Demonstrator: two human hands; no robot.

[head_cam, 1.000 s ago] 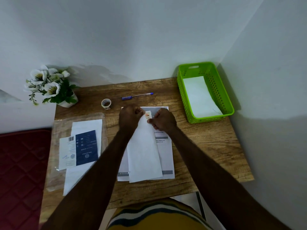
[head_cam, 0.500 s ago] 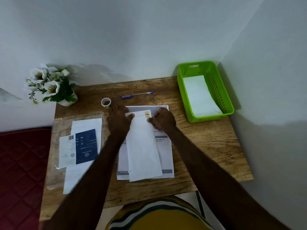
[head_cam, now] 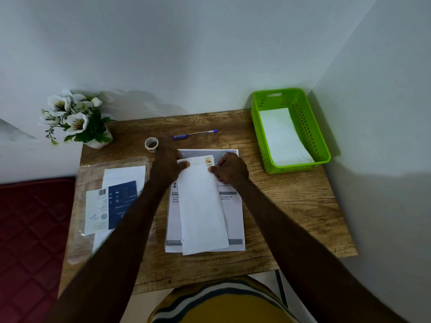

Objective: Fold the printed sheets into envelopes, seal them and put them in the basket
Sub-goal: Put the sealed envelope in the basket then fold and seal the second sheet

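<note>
Lying lengthwise on the stack of printed sheets point(head_cam: 233, 217) in the middle of the wooden table point(head_cam: 291, 206) is the white envelope point(head_cam: 203, 206), its flap end at the far side with a small stamp point(head_cam: 208, 161) at the far right corner. I hold that far end with both hands. My left hand point(head_cam: 166, 169) rests over the far left corner, fingers bent down onto the flap, thumb along its edge. My right hand point(head_cam: 229, 170) is curled, fingertips pinching the envelope's right edge just below the stamp.

Just beyond my left hand stands a small roll of tape point(head_cam: 151, 144), and farther back lies a blue pen point(head_cam: 195, 134). At the far right corner sits the green basket point(head_cam: 258, 136), with a white envelope already lying inside. To the left, a clear plastic sleeve point(head_cam: 93, 173) holds white paper and a dark blue card point(head_cam: 121, 203). A pot of white flowers point(head_cam: 74, 120) stands at the far left corner against the wall.
</note>
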